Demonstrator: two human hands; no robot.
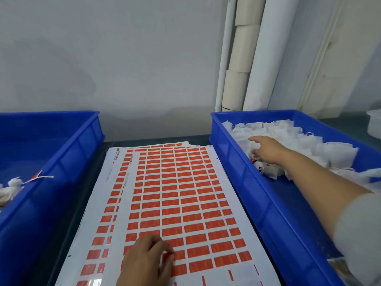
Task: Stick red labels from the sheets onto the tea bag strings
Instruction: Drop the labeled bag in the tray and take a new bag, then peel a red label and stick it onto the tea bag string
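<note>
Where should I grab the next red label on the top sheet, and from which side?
Take a label in the near full row by its right corner, coming from the right, beside the left hand resting on the top sheet. Bare backing shows below that row, and the white gaps give a fingernail an edge to lift. A pinch grip probably suits something this flat.

Looks like a small packing workshop. Blue plastic crates (243, 162) sit either side of the hands, big paper rolls (239, 58) lean on the bare wall beyond them.
</note>
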